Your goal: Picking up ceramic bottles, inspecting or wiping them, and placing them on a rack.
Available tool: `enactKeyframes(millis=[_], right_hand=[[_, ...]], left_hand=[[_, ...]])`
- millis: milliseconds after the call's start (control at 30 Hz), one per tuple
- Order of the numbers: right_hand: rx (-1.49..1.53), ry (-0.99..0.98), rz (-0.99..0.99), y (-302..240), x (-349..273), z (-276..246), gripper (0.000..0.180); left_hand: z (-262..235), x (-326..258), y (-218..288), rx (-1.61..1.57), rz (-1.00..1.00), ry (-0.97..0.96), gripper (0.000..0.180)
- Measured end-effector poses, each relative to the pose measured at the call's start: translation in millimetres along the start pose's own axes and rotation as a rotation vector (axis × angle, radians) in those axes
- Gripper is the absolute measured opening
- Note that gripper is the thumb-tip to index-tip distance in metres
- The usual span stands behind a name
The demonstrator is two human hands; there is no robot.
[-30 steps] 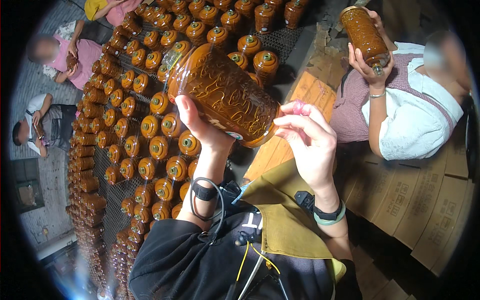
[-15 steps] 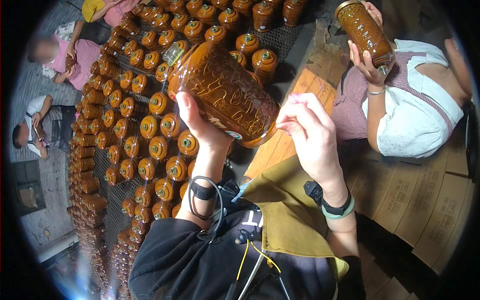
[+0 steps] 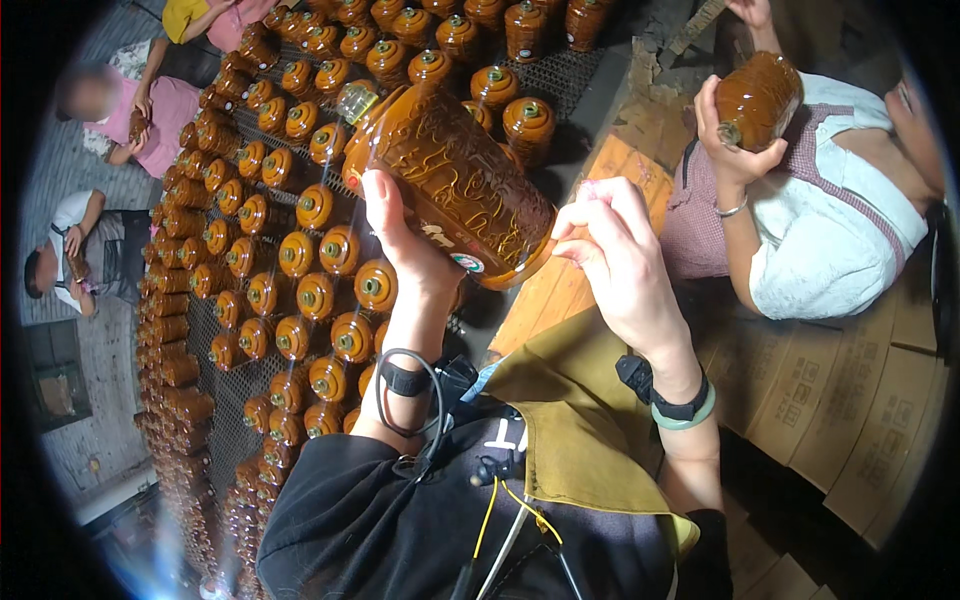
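The left forearm (image 3: pixel 412 325) rises toward 12 o'clock, its wrist bent back; the left hand (image 3: pixel 412 245) is cupped in a supporting hold, thumb toward 11, fingers hidden. The right forearm (image 3: pixel 692 460) points toward 11; the right hand (image 3: pixel 630 270) curls in, thumb and fingertips drawn together toward 10.

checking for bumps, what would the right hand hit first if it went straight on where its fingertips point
Probably the unstoppered end of the amber jar held in the left hand; the right hand's fingertips may already touch it, depth being unclear.
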State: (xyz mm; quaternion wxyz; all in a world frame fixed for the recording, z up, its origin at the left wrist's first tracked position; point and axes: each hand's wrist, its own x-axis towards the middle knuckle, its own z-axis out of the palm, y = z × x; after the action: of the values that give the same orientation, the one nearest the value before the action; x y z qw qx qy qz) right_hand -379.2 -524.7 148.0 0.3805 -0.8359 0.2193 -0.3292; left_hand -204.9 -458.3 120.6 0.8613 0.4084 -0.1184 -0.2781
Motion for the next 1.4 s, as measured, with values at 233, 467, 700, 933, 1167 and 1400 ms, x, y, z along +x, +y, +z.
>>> enactKeyframes(millis=[233,467,700,933,1167,1400], right_hand=[[-0.265,-0.052,-0.187,2.6,0.2,-7.6,0.022],[0.174,0.017,0.026,-0.1,-13.8,2.6,0.022],[0.342,-0.477,0.272,-2.2,-28.0,22.3,0.02],[0.654,0.573,0.076,62.7,0.5,-8.3,0.016],[1.156,0.565,0.066,-5.8,-15.6,-82.1,0.016],[0.838,0.524,0.444,38.9,-56.5,-54.1,0.013]], left_hand=[[4.2,-1.6,-4.2,-0.001,-0.027,-0.007,0.057],[0.9,5.5,-7.2,0.002,-0.071,0.002,0.058],[7.7,15.4,-2.1,-0.171,-0.205,0.036,0.056],[5.7,7.9,5.8,-0.196,-0.209,-0.052,0.059],[-40.1,40.8,-15.7,-0.075,-0.043,0.071,0.05],[-98.1,115.8,55.3,0.445,0.459,0.062,0.062]])
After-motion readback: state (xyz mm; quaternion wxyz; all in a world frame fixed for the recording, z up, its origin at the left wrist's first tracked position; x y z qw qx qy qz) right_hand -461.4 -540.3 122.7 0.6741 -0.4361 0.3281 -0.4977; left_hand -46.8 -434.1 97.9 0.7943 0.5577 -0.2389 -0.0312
